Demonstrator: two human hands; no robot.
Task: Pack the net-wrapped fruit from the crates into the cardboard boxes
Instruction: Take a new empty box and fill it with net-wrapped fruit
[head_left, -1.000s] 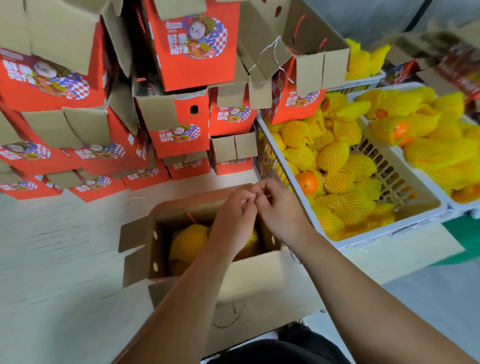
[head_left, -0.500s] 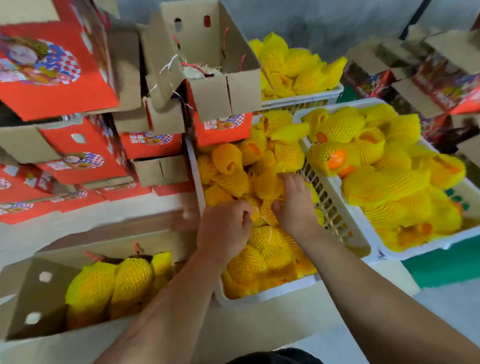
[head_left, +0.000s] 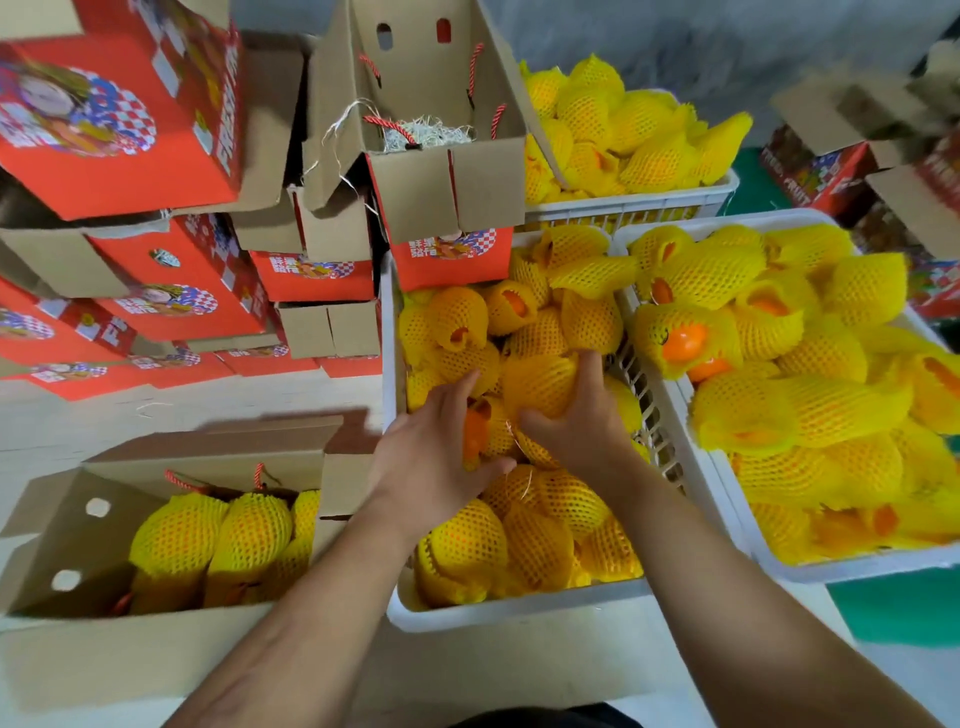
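Both hands deep in the near white crate (head_left: 514, 613) of net-wrapped fruit. Right hand (head_left: 576, 415) curled round one netted orange (head_left: 540, 382) near the crate's middle; left hand (head_left: 436, 447) cupped round a second netted orange (head_left: 480, 434) just beside it, bare peel showing through. Open cardboard box (head_left: 78, 525) left of the crate's near left corner, several fruit already inside. Likely risks: net sliding off the left-hand fruit, neighbours snagging and rolling out on lifting.

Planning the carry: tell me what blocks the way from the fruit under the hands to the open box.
Only the crate wall and the box's raised side flap lie between the fruit and the open box; lifting over clears both.
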